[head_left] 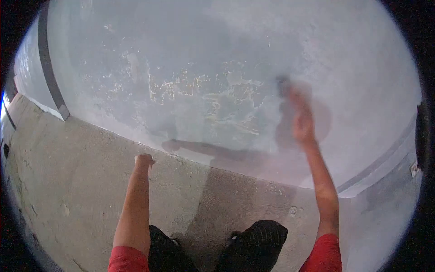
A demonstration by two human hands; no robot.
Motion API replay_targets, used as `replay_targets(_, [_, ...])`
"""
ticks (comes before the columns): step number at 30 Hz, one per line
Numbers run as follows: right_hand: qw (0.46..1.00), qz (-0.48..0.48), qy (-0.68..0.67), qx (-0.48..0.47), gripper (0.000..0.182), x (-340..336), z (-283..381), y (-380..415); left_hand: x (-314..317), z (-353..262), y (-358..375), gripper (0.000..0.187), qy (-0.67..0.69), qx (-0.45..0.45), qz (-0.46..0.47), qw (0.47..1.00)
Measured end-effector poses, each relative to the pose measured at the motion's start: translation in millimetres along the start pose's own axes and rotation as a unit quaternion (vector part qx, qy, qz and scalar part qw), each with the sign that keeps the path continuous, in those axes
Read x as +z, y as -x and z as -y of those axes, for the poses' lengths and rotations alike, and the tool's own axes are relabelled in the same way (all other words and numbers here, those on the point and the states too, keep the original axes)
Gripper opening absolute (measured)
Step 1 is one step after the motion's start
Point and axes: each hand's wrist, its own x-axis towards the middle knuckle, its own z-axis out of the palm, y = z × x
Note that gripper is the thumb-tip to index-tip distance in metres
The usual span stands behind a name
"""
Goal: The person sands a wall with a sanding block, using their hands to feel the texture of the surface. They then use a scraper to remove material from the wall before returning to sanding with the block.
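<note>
Against the pale grey wall (204, 36) my right hand (302, 111) is raised, smeared by motion. A small dark object (283, 84) shows at its fingertips; its kind is too blurred to tell. To the left of it, the wall surface has cracked, flaking patches with yellowish lines. My left hand (145, 159) is held low, over the concrete floor near the wall's base. Its fingers are curled closed, and whatever may be inside them is hidden.
The concrete floor (90, 172) meets the wall along a slanting edge. A dark vertical strip (50, 72) runs up the wall at left. At right, another wall section (385, 222) comes toward me. My shadow falls on wall and floor.
</note>
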Motion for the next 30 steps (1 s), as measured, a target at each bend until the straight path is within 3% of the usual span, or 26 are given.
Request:
replay_targets(2, [0.992, -0.084, 0.091, 0.011, 0.041, -23.9, -16.9, -62.8, 21.5, 0.1, -57.1, 0.031, 0.028, 0.040, -0.052, 0.997])
replay_targets(7, [0.927, -0.214, 0.306, 0.029, 0.042, 49.5, -39.8, -118.5, -5.0, -25.4, 10.6, 0.035, 0.018, 0.038, -0.029, 0.999])
replay_targets(8, [0.950, -0.178, 0.252, 0.037, 0.042, 73.2, -27.3, -116.3, -7.4, -25.5, 16.7, 0.037, 0.028, 0.036, -0.026, 0.999])
replay_targets(10, [0.981, -0.050, 0.184, 0.042, 0.043, 130.2, 10.7, -86.6, 26.9, -5.4, -74.5, 0.038, 0.002, 0.049, -0.046, 0.998])
replay_targets(11, [0.989, 0.066, 0.129, 0.001, 0.045, 155.8, 24.7, -61.3, 25.1, -0.6, -73.8, 0.038, -0.014, 0.055, -0.057, 0.997])
replay_targets(12, [0.993, 0.099, 0.066, -0.026, 0.046, 186.2, 40.3, -26.3, 24.4, 4.9, -76.1, 0.039, -0.030, 0.060, -0.067, 0.995])
replay_targets(13, [0.982, 0.187, -0.001, -0.035, 0.046, 216.4, 41.4, 16.8, 8.7, -4.3, -29.3, 0.038, -0.019, 0.046, -0.071, 0.996])
replay_targets(14, [0.971, 0.220, 0.015, -0.090, 0.042, 227.7, 52.1, 57.5, 1.6, -8.3, 0.4, 0.037, -0.010, 0.032, -0.071, 0.997])
replay_targets(15, [0.939, 0.331, -0.056, -0.074, 0.038, 244.6, 44.4, 112.4, 1.0, -7.2, 4.5, 0.037, -0.009, 0.032, -0.070, 0.997])
replay_targets(16, [0.906, 0.422, -0.027, -0.027, 0.036, 230.6, 55.1, 144.0, 1.3, -5.2, 3.1, 0.036, 0.000, 0.023, -0.057, 0.998])
replay_targets(17, [0.805, 0.584, -0.020, 0.104, 0.039, 212.1, 62.3, 158.0, -1.3, -2.1, 1.8, 0.034, 0.010, 0.015, -0.046, 0.999])
replay_targets(18, [0.761, 0.563, 0.089, -0.310, 0.039, 236.0, 13.0, 243.4, -0.7, 1.8, 0.9, 0.034, 0.014, 0.015, -0.050, 0.999])
replay_targets(20, [0.857, 0.503, -0.103, -0.053, 0.039, 181.0, 13.2, 251.4, 8.6, 7.9, -7.1, 0.031, 0.019, 0.024, -0.083, 0.996])
replay_targets(22, [0.789, 0.537, -0.160, 0.252, 0.040, 89.7, 55.8, 141.0, 5.3, 8.0, -1.0, 0.031, 0.020, 0.022, -0.048, 0.998])
replay_targets(24, [0.914, 0.266, -0.286, 0.105, 0.045, 56.7, 22.1, 115.0, 4.5, 2.2, 3.2, 0.030, 0.014, 0.018, -0.014, 1.000])
replay_targets(25, [0.942, 0.187, -0.229, 0.160, 0.050, 26.6, 32.6, 71.8, 7.3, -1.7, -0.3, 0.031, -0.004, 0.012, -0.040, 0.999])
replay_targets(26, [0.974, 0.054, -0.201, 0.090, 0.050, 23.8, -0.2, 61.1, 12.1, -3.7, -10.3, 0.031, -0.015, 0.009, -0.053, 0.998])
replay_targets(27, [0.996, 0.001, -0.043, 0.073, 0.049, -0.7, -2.9, 25.6, 15.8, -6.4, -17.5, 0.031, -0.026, 0.006, -0.065, 0.997])
replay_targets(28, [0.997, -0.071, 0.030, 0.017, 0.047, -15.2, -15.1, -11.3, 21.6, -5.3, -36.2, 0.032, 0.036, 0.035, -0.062, 0.997])
replay_targets(30, [0.979, -0.151, 0.124, 0.061, 0.046, -16.3, -32.8, -63.6, 16.5, -12.6, -37.0, 0.033, 0.098, 0.064, -0.058, 0.991])
